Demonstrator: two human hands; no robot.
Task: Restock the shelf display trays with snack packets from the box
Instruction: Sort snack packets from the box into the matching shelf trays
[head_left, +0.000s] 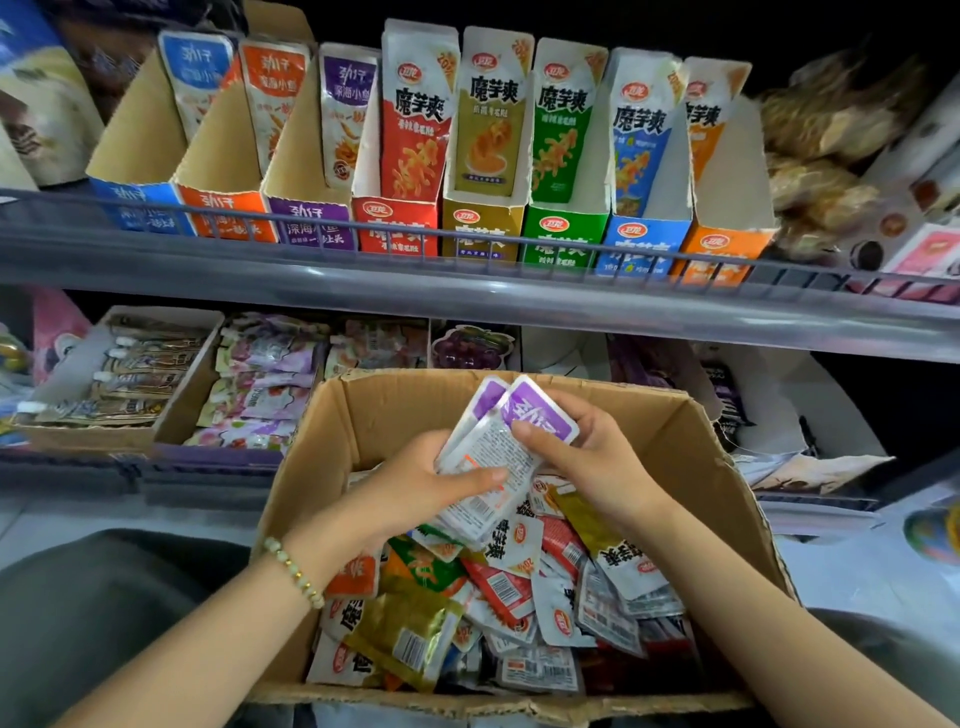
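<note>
A small stack of glossy purple-topped packets (493, 447), flat and round-cornered with printed white backs, is held just above the open cardboard box (696, 457). The left hand (415, 486) cups the stack from below with its thumb laid across the face. The right hand (592, 457) pinches the upper end, thumb on the purple print. Beneath them the corrugated box, frayed along its edges, is heaped with loose packets (498, 597) in red, green, gold and white, all crinkled and shiny. On the upper shelf stands a row of slanted card display trays. The purple display tray (311, 221) holds a matching packet upright, between an orange tray (228, 213) and a red tray (397, 231). A thin wire rail (467, 240) crosses the tray fronts. A beaded bracelet (293, 571) circles the left wrist.
</note>
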